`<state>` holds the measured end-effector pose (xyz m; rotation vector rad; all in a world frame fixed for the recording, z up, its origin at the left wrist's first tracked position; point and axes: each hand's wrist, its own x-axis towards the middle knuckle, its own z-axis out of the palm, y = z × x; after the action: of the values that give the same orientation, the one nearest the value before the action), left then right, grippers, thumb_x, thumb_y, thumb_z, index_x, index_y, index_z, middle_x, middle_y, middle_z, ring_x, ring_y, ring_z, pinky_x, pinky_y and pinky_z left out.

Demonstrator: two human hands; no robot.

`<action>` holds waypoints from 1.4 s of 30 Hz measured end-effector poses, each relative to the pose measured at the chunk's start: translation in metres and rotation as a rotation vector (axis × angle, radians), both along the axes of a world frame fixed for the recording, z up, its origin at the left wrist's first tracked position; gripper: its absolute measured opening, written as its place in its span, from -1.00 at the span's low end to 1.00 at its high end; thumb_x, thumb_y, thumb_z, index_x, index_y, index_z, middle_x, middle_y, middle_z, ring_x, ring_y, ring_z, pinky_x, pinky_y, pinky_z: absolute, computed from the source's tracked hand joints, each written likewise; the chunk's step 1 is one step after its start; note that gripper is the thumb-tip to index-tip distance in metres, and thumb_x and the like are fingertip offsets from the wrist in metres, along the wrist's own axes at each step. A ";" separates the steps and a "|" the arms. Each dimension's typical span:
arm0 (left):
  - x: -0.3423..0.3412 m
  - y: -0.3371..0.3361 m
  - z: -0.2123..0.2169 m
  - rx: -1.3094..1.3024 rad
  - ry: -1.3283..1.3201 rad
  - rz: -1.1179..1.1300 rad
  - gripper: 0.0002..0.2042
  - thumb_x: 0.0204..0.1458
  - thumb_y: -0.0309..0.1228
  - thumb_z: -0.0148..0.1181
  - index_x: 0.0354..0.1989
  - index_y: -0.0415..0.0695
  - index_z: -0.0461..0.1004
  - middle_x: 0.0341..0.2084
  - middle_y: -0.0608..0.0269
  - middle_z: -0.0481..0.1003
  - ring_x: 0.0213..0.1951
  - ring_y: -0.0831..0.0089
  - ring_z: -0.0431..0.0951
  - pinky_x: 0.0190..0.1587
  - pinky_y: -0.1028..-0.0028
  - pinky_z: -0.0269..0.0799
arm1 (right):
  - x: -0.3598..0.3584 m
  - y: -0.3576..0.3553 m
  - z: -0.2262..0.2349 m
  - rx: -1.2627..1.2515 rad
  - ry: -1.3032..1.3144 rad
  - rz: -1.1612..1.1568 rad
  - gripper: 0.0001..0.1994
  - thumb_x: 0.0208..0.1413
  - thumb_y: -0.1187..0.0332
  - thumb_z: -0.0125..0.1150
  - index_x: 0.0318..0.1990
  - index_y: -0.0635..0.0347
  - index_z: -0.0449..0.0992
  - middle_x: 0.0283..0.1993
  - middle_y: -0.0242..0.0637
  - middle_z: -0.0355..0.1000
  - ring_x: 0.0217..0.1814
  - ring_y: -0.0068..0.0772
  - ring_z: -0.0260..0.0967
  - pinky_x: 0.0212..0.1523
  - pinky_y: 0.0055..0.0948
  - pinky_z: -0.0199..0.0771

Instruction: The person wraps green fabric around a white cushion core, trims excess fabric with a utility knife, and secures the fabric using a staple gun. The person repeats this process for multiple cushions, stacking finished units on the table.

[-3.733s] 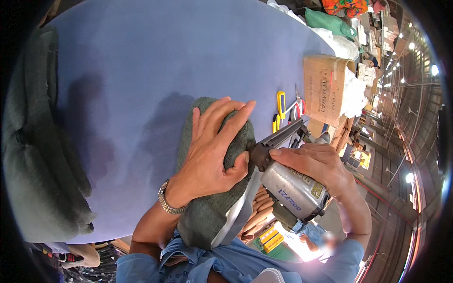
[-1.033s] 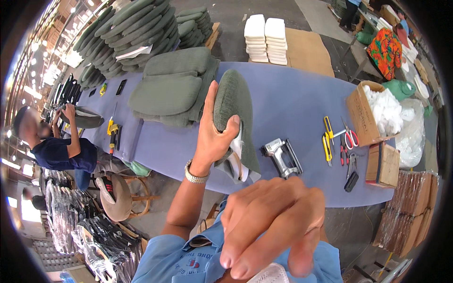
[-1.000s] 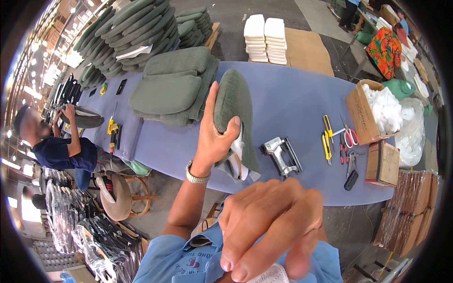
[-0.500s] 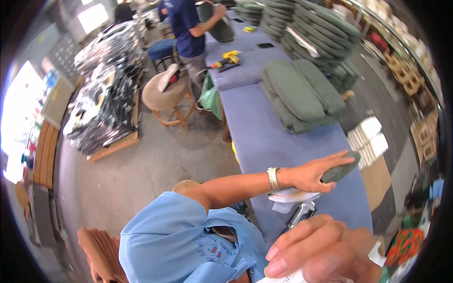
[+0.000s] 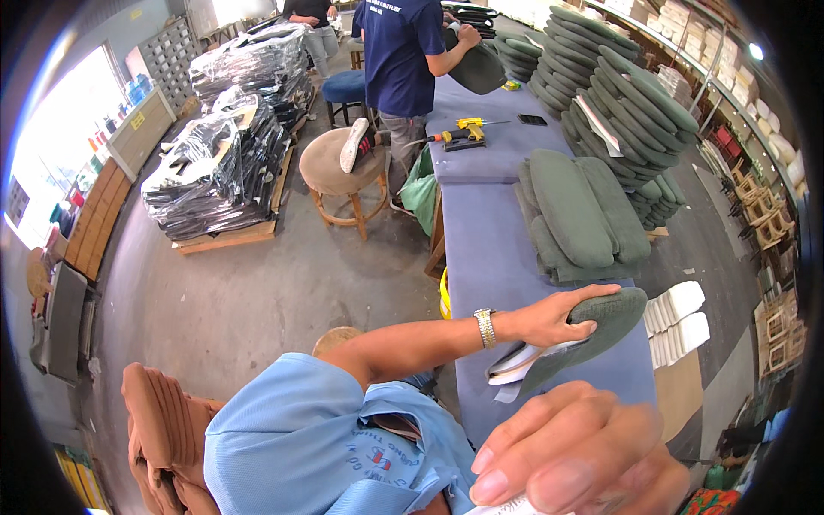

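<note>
View has swung since 0.5 s ago; left hand (image 5: pixel 549 319) still clamps fingers on the green seat pad (image 5: pixel 601 326), edge-up on the blue worktop (image 5: pixel 481 232). Pad: oval, felt-like fabric, white foam underside w/ loose flap. Right hand (image 5: pixel 575 455) close to lens, fingers curled on white paper.

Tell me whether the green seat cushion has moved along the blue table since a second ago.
Cannot tell: the head camera swung round. The left hand holds the green seat cushion on the blue table, as before.

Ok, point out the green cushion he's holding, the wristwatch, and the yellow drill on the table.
Cushion (image 5: pixel 614 316), head view, on its green fabric top.
Wristwatch (image 5: pixel 486 327), head view, on the metal band.
Drill (image 5: pixel 469 125), head view, on its yellow body.
</note>
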<state>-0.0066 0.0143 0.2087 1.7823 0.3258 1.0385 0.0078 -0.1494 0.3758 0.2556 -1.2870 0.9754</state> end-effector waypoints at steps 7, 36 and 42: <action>-0.006 -0.022 0.013 -0.071 0.074 0.103 -0.35 0.23 -0.40 0.09 0.52 -0.05 0.09 0.14 -0.04 0.52 0.07 0.18 0.58 0.18 0.24 0.46 | 0.023 0.022 0.001 -0.005 -0.206 0.325 -0.67 0.37 0.14 0.18 -0.12 0.30 0.51 -0.09 0.26 0.57 -0.15 -0.01 0.63 -0.01 -0.13 0.69; -0.137 -0.003 0.018 -0.267 0.825 0.596 -0.36 0.25 -0.11 0.24 0.35 -0.31 0.27 -0.24 -0.10 0.61 -0.19 0.32 0.67 -0.20 0.28 0.58 | 0.119 -0.001 -0.065 -0.006 -0.280 -0.672 -0.69 0.42 0.20 0.12 -0.27 0.30 0.51 -0.32 -0.03 0.59 -0.56 -0.33 0.48 -0.42 -0.32 0.54; -0.173 0.056 -0.018 -0.112 0.794 0.774 -0.26 0.25 0.04 0.21 0.35 -0.39 0.29 0.12 -0.20 0.52 0.09 0.19 0.60 0.19 0.27 0.47 | 0.187 0.057 -0.313 -1.101 -0.882 -1.331 -0.70 0.35 0.25 0.16 0.07 0.27 0.52 -0.06 -0.02 0.56 -0.01 -0.03 0.53 0.03 -0.21 0.49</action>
<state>-0.1800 0.0706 0.1907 1.9308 1.6215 0.7173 0.1943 -0.0922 0.0632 -1.8223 -1.0827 0.4181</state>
